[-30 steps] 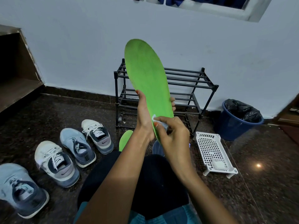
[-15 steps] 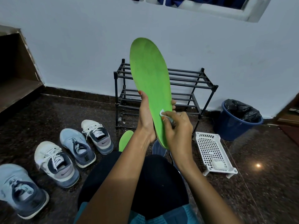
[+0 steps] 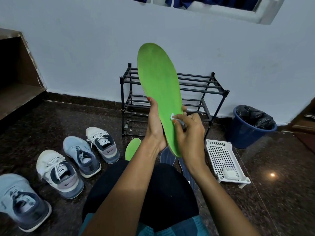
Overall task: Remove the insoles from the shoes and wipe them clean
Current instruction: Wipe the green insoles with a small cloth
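Green insole, gripped low by the left hand (right hand pinches a white wipe against it), may buckle under hard rubbing.

- A black metal rack stands against the pale wall, at 12 o'clock.
- A blue bin with a black bag is at 3 o'clock.
- A white perforated tray lies on the dark floor at 4 o'clock, near the bin.

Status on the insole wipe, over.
Left hand grips green insole upright. Right hand pinches white wipe on its lower half. Nothing obstructing.
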{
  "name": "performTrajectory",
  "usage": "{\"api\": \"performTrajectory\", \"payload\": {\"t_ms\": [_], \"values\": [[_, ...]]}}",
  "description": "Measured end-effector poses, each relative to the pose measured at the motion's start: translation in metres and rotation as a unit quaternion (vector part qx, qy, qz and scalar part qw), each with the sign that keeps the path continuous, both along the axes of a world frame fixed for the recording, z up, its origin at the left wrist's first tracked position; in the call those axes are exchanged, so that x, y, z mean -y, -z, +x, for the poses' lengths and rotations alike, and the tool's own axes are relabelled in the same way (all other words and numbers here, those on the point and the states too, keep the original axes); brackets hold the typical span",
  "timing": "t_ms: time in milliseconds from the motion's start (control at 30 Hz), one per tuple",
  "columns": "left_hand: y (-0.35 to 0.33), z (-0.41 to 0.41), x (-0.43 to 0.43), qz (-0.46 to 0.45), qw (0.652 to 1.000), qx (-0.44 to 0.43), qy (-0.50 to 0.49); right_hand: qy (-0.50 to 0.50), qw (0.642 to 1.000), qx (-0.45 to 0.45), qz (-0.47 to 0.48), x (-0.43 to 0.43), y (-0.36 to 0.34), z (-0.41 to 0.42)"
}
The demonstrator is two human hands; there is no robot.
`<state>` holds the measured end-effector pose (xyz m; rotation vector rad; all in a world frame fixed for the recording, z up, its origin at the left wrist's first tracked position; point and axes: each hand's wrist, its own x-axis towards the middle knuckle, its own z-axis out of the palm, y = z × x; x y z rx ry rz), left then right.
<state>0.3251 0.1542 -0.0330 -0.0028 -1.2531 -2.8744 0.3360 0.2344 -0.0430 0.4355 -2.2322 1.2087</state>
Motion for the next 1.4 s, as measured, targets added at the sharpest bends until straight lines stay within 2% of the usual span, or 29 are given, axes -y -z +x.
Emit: {"api": "performTrajectory", "payload": {"t_ms": [100, 267, 433, 733, 1033, 1167, 1267, 1400], "values": [[0.000, -0.001, 0.000, 0.002, 1.000, 0.003, -0.004, 0.008, 1.000, -0.001, 0.004, 0.001, 0.001, 0.001], [0.000, -0.002, 0.003, 0.000, 1.000, 0.002, -0.011, -0.065, 0.996, 0.042, -0.047, 0.005, -0.001, 0.013], [0.001, -0.002, 0.004, 0.017, 1.000, 0.001, -0.008, -0.086, 0.995, 0.031, -0.045, 0.007, -0.001, 0.017], [0.000, 0.000, 0.000, -0.001, 1.000, 0.008, 0.001, 0.028, 0.998, -0.044, 0.036, 0.002, -0.002, -0.003], [0.001, -0.002, 0.003, 0.034, 0.999, -0.012, 0.001, -0.103, 0.992, 0.042, -0.061, 0.008, -0.002, 0.022], [0.001, -0.002, 0.003, 0.039, 0.999, -0.009, 0.011, -0.075, 0.997, 0.009, -0.024, 0.005, -0.004, 0.019], [0.001, -0.001, 0.004, 0.027, 0.999, -0.003, 0.017, -0.010, 0.999, -0.026, 0.032, 0.000, -0.003, 0.009], [0.001, -0.001, 0.002, 0.028, 0.999, -0.006, 0.016, 0.010, 1.000, -0.009, 0.010, -0.006, -0.003, 0.000]]}}
